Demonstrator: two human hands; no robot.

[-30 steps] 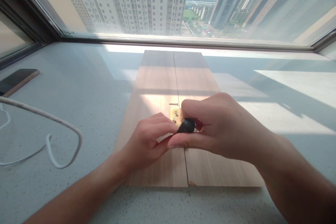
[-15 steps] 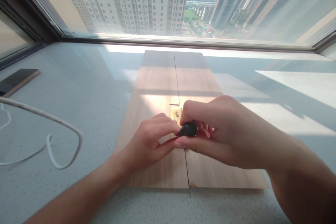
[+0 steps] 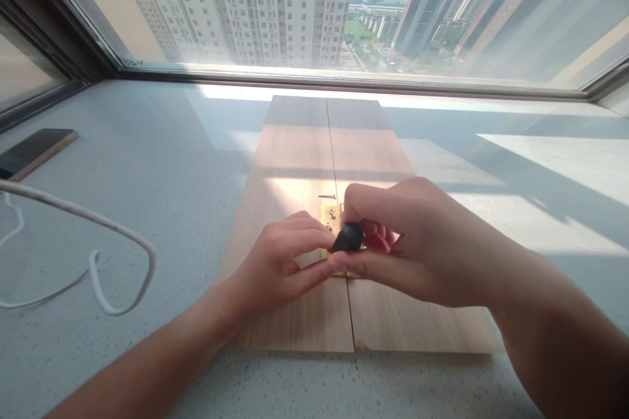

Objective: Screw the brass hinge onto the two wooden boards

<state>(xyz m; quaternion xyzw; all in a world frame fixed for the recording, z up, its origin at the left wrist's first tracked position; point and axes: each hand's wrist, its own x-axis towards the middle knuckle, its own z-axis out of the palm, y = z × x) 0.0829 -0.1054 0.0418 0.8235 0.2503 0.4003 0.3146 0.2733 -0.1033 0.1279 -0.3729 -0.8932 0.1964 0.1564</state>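
Note:
Two wooden boards [image 3: 289, 314] lie side by side with a narrow seam between them. Across that seam sits a brass hinge [image 3: 331, 212], partly covered by my hands. In my right hand [image 3: 407, 236] is the black handle of a screwdriver [image 3: 348, 237], seen from its end and held between thumb and curled fingers; its shaft and tip are hidden. My left hand [image 3: 289, 252] is closed, its thumb and fingertips at the screwdriver's left side, over the hinge. A loose screw [image 3: 327, 196] lies on the left board just beyond the hinge.
The boards rest on a speckled pale sill [image 3: 162, 163] below a large window [image 3: 314, 13]. At far left lie a phone [image 3: 39, 149] and a looped white cable [image 3: 128, 239]. A small chip mark [image 3: 361, 345] shows at the boards' near edge.
The screwdriver handle has turned and shifted slightly left and up, along with my right hand and wrist. My left hand keeps almost the same place. Slightly more of the hinge's near edge shows.

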